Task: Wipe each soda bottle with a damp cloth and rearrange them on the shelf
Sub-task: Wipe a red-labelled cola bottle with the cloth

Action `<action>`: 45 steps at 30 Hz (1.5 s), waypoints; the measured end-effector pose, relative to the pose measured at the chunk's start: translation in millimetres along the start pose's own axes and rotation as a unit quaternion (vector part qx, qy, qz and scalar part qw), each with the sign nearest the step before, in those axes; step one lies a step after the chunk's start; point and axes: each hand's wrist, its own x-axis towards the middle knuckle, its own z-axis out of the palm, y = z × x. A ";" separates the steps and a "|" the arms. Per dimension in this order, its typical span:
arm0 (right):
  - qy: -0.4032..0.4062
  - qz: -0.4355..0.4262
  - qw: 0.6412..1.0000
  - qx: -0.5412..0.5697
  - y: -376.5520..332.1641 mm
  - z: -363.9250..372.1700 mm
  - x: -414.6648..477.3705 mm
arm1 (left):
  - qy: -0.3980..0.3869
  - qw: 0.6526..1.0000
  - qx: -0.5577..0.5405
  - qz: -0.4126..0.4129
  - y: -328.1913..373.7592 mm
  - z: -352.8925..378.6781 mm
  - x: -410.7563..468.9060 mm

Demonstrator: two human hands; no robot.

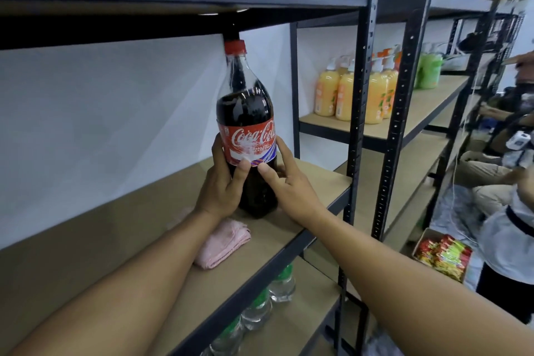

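Left hand (222, 182) grips cola bottle (247, 130); right hand (284, 179) steadies it, fingers straight. Base possibly near shelf (289, 228) edge: nudge could topple it.

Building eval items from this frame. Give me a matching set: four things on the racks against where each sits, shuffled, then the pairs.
Things
1. cola bottle
2. pink cloth
3. orange pump bottles
4. clear bottles

Places
A. on the neighbouring rack, to the right
B. on the lower shelf
C. upright, gripped by the left hand
D. lying loose on the middle shelf

Pairs: 1-C, 2-D, 3-A, 4-B
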 end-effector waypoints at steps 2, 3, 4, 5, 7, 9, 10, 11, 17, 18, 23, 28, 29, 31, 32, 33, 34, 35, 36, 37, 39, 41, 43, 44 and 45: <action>0.011 0.000 1.000 0.012 -7.8 -3.6 -13.8 | -0.011 1.000 -0.009 -0.004 12.7 -0.7 -8.6; 0.015 0.000 1.000 0.020 -11.8 -4.6 -21.1 | -0.016 1.000 -0.012 -0.003 18.9 -1.3 -12.4; 0.019 0.001 0.999 0.026 -15.9 -5.7 -28.6 | -0.022 1.000 -0.012 -0.001 24.2 -2.1 -16.0; 0.023 0.004 0.999 0.033 -19.7 -6.8 -36.6 | -0.027 1.000 -0.013 0.001 30.1 -3.3 -19.7; 0.025 0.018 0.999 0.036 -29.9 -8.6 -52.7 | -0.038 0.999 -0.012 -0.001 43.2 -7.9 -27.6; 0.028 0.028 0.999 0.032 -42.1 -8.4 -68.6 | -0.045 0.999 -0.011 -0.002 56.1 -14.2 -36.3; 0.031 0.029 0.999 0.030 -48.1 -7.7 -75.5 | -0.046 0.999 -0.011 -0.005 62.9 -18.4 -40.9; 0.031 0.029 0.999 0.030 -54.0 -6.6 -82.1 | -0.047 0.999 -0.012 -0.008 69.5 -23.2 -45.9; 0.005 -0.001 0.998 0.056 -80.0 22.6 -119.1 | -0.038 0.999 -0.019 -0.016 98.8 -68.5 -87.0; -0.004 -0.007 0.998 0.060 -82.1 30.7 -125.4 | -0.036 0.999 -0.021 -0.017 101.1 -77.4 -95.6; -0.050 -0.029 0.996 0.071 -98.6 68.9 -140.4 | 0.000 0.999 -0.007 -0.038 105.8 -120.5 -129.2; -0.092 -0.038 0.993 0.066 -115.9 102.5 -143.5 | 0.041 0.997 0.012 -0.061 97.4 -157.2 -147.1; -0.097 -0.039 0.992 0.071 -115.9 108.4 -142.8 | 0.046 0.997 0.017 -0.062 95.6 -162.5 -149.5; -0.102 -0.038 0.991 0.084 -117.0 117.9 -142.6 | 0.053 0.996 0.020 -0.069 91.7 -170.5 -153.5; -0.110 -0.038 0.989 0.086 -117.0 121.1 -142.1 | 0.058 0.995 0.019 -0.075 89.5 -173.0 -155.1; -0.117 -0.032 0.989 0.087 -118.4 123.0 -142.6 | 0.064 0.994 0.017 -0.081 87.7 -175.1 -156.7; -0.117 -0.026 0.988 0.092 -119.3 124.0 -143.5 | 0.070 0.994 0.015 -0.086 86.3 -176.3 -158.6; -0.113 -0.019 0.990 0.082 -116.5 124.9 -141.9 | 0.075 0.993 0.013 -0.088 85.6 -177.0 -160.0; -0.115 -0.013 0.990 0.076 -114.7 124.4 -139.8 | 0.079 0.993 0.011 -0.091 85.1 -177.0 -160.8; -0.109 -0.006 0.992 0.064 -111.0 123.1 -135.5 | 0.081 0.992 0.010 -0.095 85.3 -176.3 -161.6; -0.091 0.010 0.996 -0.007 -105.3 117.2 -120.5 | 0.082 0.991 0.014 -0.104 85.9 -174.7 -161.8; -0.074 0.021 0.986 -0.150 -94.9 107.5 -103.2 | 0.079 0.990 0.021 -0.111 83.6 -173.2 -161.8; -0.093 0.035 0.946 -0.310 -78.0 101.3 -90.8 | 0.079 0.990 0.019 -0.114 79.8 -173.0 -162.3; -0.119 0.055 0.920 -0.371 -70.0 101.3 -88.5 | 0.080 0.990 0.021 -0.112 78.4 -173.0 -163.1; -0.138 0.070 0.899 -0.409 -61.2 103.8 -86.3 | 0.082 0.990 0.018 -0.109 77.9 -173.1 -163.8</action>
